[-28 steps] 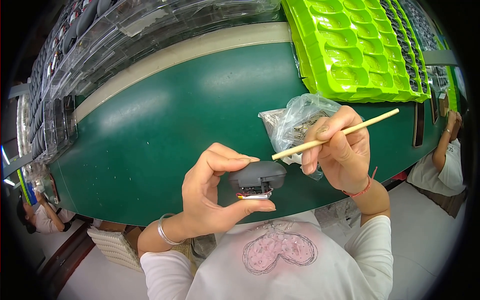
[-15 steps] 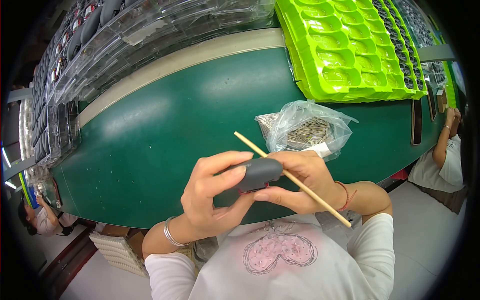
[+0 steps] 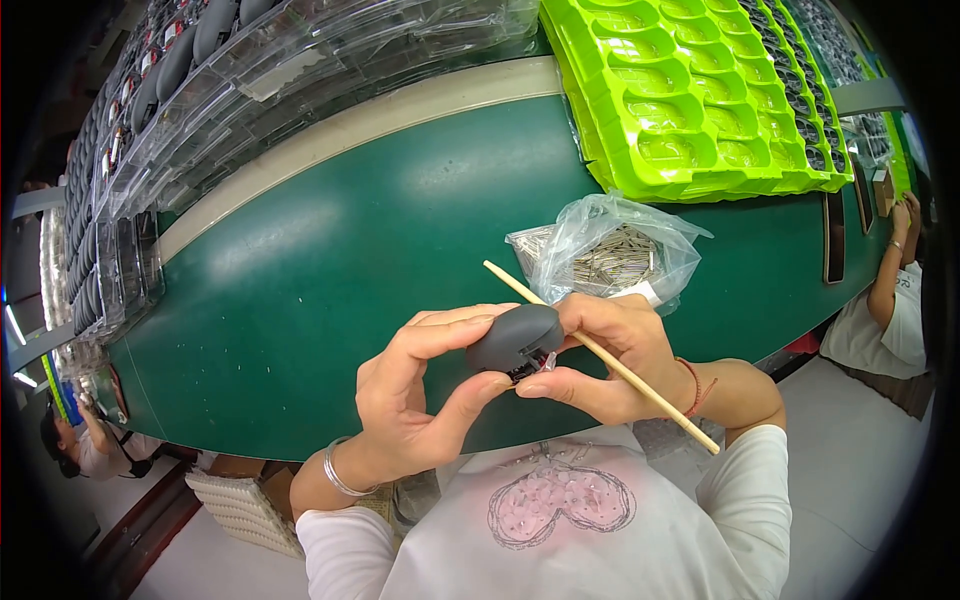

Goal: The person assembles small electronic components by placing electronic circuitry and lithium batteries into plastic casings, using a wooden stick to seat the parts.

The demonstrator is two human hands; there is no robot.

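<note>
Green table (image 3: 330, 270) fills the middle of the view, with a pale border (image 3: 370, 135) along its far side. Clear trays (image 3: 300, 110) are stacked at the upper left and contain dark grey parts (image 3: 178, 65). Green trays (image 3: 665, 110) are stacked at the upper right; dark pieces occupy their right-hand columns. One co-worker (image 3: 885, 315) is at the right edge of the view, a second (image 3: 95, 440) at the left. Left hand (image 3: 405, 400): thumb and fingers pinch the left side of a dark grey shell (image 3: 515, 335). Right hand (image 3: 625, 355): thumb and index finger pinch the right side of the same shell, near its opening. Clear bag (image 3: 620, 215) lies on the table beyond the right hand, with metal pins (image 3: 620, 260) at its mouth. Wooden stick (image 3: 650, 390) crosses the right hand diagonally; its upper end projects beyond the shell, its lower end past the wrist. Shell position: between both hands, raised above the near part of the table, opening facing down and toward the wearer. Small internal parts (image 3: 535, 368) show at that opening; their details are too small to tell.
</note>
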